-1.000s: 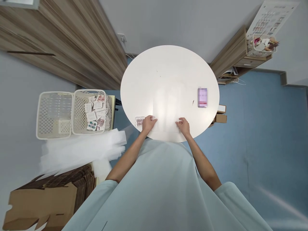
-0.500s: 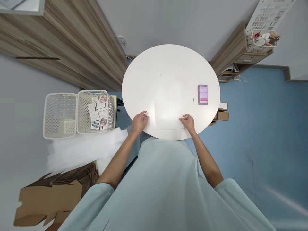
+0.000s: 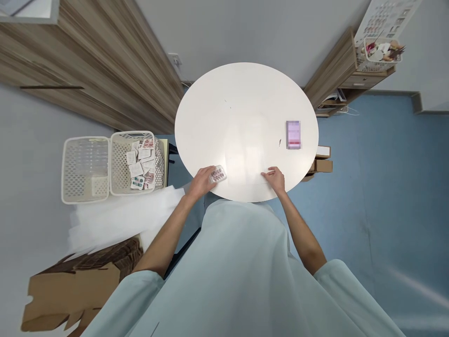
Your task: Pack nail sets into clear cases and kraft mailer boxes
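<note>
My left hand (image 3: 202, 181) is closed on a blister pack (image 3: 218, 174) with dark reddish pills, at the table's near left edge. In front of me on the white oval table (image 3: 203, 112) lies a thin translucent sheet or bag (image 3: 243, 171), hard to make out against the white top. Thumb and fingers of my right hand (image 3: 275, 179) pinch its near right side.
A phone-like object (image 3: 293, 135), blurred out, lies at the table's right. To the left, a white basket (image 3: 118, 173) holds several blister packs, beside another basket (image 3: 75, 180). White sheets (image 3: 122, 217) and folded cardboard (image 3: 70, 292) lie below them.
A blister pack now shows in my left hand, which was over the table edge with no pack visible. My right hand stays at the sheet's side.
</note>
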`<control>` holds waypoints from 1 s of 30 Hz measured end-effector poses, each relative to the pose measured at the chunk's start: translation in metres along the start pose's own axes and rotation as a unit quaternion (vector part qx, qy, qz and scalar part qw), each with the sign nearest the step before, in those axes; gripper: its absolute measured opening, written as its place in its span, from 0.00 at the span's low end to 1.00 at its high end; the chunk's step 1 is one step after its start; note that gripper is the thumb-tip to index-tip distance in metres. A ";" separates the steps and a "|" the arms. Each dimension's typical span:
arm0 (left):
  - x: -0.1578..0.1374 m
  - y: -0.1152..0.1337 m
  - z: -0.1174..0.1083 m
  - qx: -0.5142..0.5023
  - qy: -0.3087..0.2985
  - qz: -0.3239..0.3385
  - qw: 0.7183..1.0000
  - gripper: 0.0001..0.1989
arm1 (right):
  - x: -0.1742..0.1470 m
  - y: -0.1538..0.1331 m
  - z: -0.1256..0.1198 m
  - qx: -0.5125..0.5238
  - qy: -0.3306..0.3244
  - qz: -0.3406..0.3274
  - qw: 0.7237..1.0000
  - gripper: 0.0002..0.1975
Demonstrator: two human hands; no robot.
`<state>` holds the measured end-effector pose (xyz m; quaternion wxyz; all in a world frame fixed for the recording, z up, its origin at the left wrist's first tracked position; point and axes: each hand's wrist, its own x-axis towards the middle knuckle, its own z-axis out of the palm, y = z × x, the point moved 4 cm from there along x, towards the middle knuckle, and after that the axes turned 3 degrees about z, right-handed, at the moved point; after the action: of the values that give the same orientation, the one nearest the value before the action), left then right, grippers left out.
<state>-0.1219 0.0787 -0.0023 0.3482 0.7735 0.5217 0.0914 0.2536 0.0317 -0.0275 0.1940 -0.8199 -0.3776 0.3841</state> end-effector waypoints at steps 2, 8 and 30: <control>0.010 0.024 0.012 -0.014 -0.006 0.035 0.999 0.35 | -0.006 0.006 0.000 0.003 -0.004 0.003 1.000 0.21; 0.042 0.073 0.044 -0.013 -0.057 0.097 0.994 0.35 | -0.019 0.017 0.002 0.042 -0.030 0.011 0.999 0.11; 0.036 0.067 0.064 -0.052 -0.046 0.072 0.995 0.38 | -0.056 -0.050 -0.003 0.003 -0.042 -0.126 0.991 0.08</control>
<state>-0.0244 0.0671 -0.0153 0.4043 0.7929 0.4429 0.1079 0.2091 0.0200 0.0319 0.2276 -0.7485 -0.4842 0.3917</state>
